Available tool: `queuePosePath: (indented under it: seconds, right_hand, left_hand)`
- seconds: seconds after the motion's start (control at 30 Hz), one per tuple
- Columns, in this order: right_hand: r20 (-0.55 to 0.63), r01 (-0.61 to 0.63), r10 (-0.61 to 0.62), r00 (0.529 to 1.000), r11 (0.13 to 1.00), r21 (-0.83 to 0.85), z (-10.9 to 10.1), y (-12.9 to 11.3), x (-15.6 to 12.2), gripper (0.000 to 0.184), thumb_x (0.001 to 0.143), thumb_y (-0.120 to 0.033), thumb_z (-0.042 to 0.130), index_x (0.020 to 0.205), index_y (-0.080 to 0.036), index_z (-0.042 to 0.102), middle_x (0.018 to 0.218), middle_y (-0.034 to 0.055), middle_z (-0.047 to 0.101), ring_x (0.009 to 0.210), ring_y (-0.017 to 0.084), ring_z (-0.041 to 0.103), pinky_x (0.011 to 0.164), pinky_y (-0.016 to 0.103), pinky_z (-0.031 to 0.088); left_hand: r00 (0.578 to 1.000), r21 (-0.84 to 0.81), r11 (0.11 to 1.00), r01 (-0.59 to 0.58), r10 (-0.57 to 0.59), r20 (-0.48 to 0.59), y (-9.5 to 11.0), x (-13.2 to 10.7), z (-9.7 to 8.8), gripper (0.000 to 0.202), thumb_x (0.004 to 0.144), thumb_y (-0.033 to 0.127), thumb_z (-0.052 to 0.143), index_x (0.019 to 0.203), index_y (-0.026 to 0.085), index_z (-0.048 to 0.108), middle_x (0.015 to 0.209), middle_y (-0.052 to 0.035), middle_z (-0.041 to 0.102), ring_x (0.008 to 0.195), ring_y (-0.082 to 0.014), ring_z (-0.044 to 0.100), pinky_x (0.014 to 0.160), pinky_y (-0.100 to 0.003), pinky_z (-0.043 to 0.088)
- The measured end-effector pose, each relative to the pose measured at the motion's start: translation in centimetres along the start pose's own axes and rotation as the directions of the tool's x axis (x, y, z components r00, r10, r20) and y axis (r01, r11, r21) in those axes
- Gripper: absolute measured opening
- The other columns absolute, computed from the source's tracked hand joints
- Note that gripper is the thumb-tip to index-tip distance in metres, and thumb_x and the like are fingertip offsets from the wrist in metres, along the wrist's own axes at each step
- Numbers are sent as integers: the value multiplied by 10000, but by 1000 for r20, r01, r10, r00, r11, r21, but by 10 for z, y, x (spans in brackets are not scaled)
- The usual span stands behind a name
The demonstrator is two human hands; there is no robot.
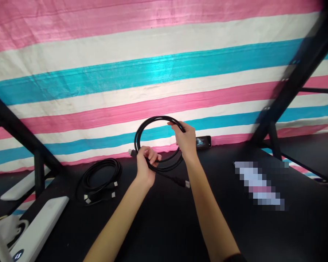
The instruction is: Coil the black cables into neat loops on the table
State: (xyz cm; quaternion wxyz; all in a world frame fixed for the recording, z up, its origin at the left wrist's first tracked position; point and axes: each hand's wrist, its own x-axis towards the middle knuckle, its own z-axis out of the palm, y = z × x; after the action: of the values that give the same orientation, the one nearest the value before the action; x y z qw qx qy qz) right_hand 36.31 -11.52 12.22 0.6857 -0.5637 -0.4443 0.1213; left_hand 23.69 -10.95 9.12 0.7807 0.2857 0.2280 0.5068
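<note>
A black cable [160, 118] with metal-tipped plugs is held up in a round coil of several loops. My left hand [147, 163] is closed on the coil's lower left side, and one plug [131, 153] sticks out to the left of it. On the coil's upper right, my right hand [186, 140] is closed round the loops. The other plug [183, 182] hangs at the lower right, below my right hand and beside the forearm.
More coiled black cables [101, 176] with pale plugs lie on the black table [164, 225] at left. A phone [203, 142] stands behind my right hand. White devices [41, 227] sit far left. A pixelated patch lies right. Black frame bars flank a striped sheet [153, 72].
</note>
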Motion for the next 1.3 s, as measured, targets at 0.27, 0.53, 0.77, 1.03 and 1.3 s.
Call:
queuePosePath:
  seconds: [0.27,0.53,0.77,1.03,1.3]
  right_hand:
    - [239,-218,266,934,953,-211,-9,37,14,261,760,-185,490,967,-138,643,397,-61,465,382,96,502,448,182,394]
    - [513,-336,467,720,882,-331,-4,45,9,277,840,-180,466,1105,-123,525,466,-7,607,422,158,597,436,220,466]
    - [583,-398,668,463,744,-536,-10,54,10,195,861,-221,449,945,-85,561,547,69,669,458,178,631,490,285,543]
    - [448,-325,880,155,474,-818,-11,75,14,280,911,-193,357,886,-45,593,484,69,626,398,165,609,482,243,511]
    - [392,-339,908,150,419,-842,-5,94,7,324,971,-277,254,1056,-86,502,549,50,642,377,123,578,475,226,499]
  left_hand:
    - [967,463,880,107,-200,156,7,13,-16,430,745,496,509,532,127,570,632,-69,617,570,-130,568,511,-204,399]
    - [920,710,693,130,-352,175,46,11,-25,605,749,663,425,616,109,631,577,-79,606,355,-58,349,355,-186,131]
    - [892,869,429,248,-451,-32,45,44,-72,536,728,641,430,688,136,606,496,-122,631,263,-51,221,351,-188,54]
    - [600,924,-160,347,-719,-350,9,70,-119,669,623,807,366,530,182,585,335,-173,517,278,-70,111,366,-217,134]
    - [647,890,-315,329,-611,-456,0,72,-117,691,571,821,371,501,181,621,354,-200,505,331,-236,394,498,-385,344]
